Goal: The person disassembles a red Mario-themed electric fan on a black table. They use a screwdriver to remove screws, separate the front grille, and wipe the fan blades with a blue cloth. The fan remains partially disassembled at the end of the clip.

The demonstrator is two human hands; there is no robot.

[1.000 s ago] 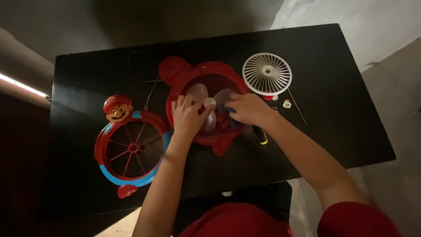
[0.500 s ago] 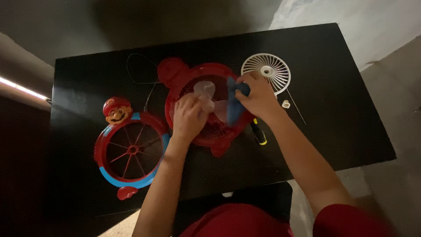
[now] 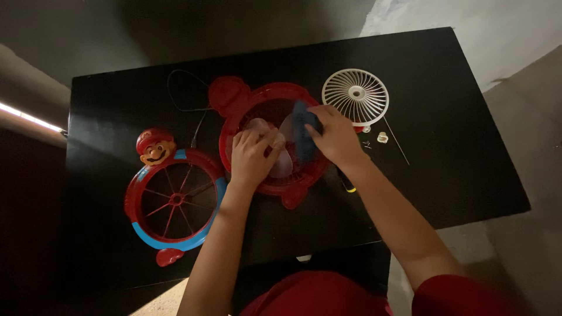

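Your left hand point(image 3: 252, 157) clamps the clear blades point(image 3: 280, 153) inside the red fan point(image 3: 269, 137) at table point(image 3: 445, 99) centre, steadying them; your right hand point(image 3: 333, 136), at 3 o'clock, pinches a blue cloth point(image 3: 302, 136) against them.

Red fan shell point(image 3: 257, 102), blue cloth point(image 3: 302, 137)

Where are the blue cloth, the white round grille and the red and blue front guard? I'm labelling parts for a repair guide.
blue cloth point(image 3: 302, 133): head view, on the fold beside the right hand's fingers.
white round grille point(image 3: 355, 93): head view, on its centre hub.
red and blue front guard point(image 3: 175, 199): head view, on the hub where the spokes meet.
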